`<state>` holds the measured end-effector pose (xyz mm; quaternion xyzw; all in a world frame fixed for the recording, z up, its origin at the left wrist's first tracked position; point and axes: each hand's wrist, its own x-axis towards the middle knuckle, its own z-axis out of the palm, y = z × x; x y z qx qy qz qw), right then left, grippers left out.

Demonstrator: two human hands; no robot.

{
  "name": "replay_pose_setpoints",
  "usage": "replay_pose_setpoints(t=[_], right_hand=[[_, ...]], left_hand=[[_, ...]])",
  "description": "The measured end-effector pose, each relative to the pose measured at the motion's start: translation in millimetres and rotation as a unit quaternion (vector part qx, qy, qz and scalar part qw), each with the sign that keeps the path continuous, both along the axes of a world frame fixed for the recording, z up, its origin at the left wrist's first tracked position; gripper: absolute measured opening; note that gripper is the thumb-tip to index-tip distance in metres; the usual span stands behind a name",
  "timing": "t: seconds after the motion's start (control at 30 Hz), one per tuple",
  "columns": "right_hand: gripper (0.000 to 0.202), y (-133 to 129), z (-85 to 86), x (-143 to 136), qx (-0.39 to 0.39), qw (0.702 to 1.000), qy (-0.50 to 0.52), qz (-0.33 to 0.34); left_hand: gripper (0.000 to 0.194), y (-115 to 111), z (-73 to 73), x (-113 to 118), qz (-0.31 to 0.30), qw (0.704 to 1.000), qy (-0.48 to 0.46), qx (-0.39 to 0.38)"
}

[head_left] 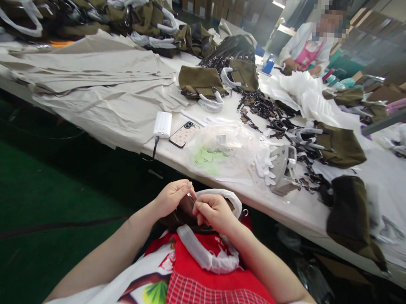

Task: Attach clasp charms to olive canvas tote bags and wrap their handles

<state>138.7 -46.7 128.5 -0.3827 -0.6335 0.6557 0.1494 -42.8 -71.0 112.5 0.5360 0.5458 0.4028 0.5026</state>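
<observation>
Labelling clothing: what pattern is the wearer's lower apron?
White grid on red; lower apron shows best in the head view.

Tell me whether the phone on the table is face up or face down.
Face down: the phone shows its patterned back and its camera lenses; its screen is hidden.

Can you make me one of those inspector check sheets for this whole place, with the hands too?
Surface: white table, crowded
Things in hand: dark bag with white-wrapped handles, at the lap
Clutter: phone, clear plastic bag, white gloves, grey cloth, olive bags
Left hand: fingers closed on the dark bag
Right hand: fingers closed there too
Cables: black cable from a white block, over the table edge
Surroundings: person in pink apron, cartons, green floor
</observation>
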Motion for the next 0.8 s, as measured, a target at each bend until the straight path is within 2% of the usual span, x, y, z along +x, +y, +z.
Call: replay_pose_setpoints(t=[0.33,0.57,0.7,0.8], right_hand=[[0.022,2,-3.7,-3,-0.006,1.000,-0.006,-0.002],[0.022,2,-4.7,-3,-0.001,1.000,-0.013,-0.001],[0.022,3,-5.3,-6,0.008,1.000,-0.024,-0.008],[0.022,1,-9.3,-8,0.023,0.999,-0.021,-0.027]], left_hand=[[0.048,0,-3.1,-2,-0.003,1.000,-0.007,0.003],[0.047,-2,-0.1,-2,-0.012,1.000,-0.005,-0.002],[0.046,-2,5.2,-6,-0.054,0.998,-0.023,0.031],[0.037,-3,10.0,-8,-0.086,0.993,0.048,0.063]])
